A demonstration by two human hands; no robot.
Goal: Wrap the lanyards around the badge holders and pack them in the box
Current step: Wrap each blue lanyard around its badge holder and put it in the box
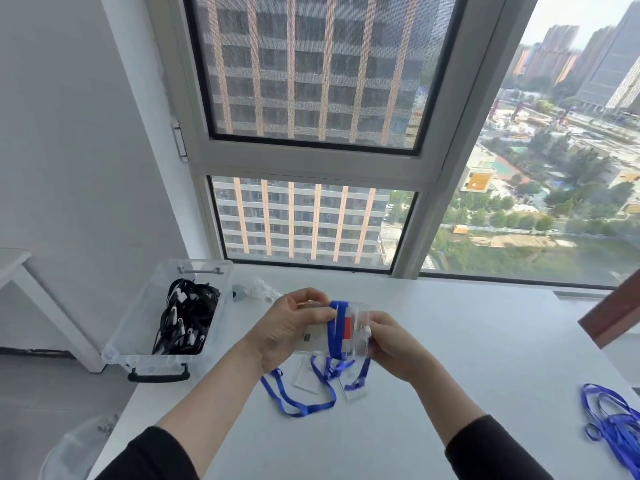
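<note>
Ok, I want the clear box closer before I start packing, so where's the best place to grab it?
Probably the black handle on the near end of the clear box, coming from your own side. It stands out from that end wall and faces you, with room to curl fingers round it. The long side walls look smooth, and black lanyards fill the open top.

Both forearms (black sleeves (152,455) ending short of the wrists) reach forward and converge. The left hand (287,327) grips the badge holder (348,329) at one end, fingers (304,295) curled over its top; the right hand (394,348) pinches the other end.
</note>
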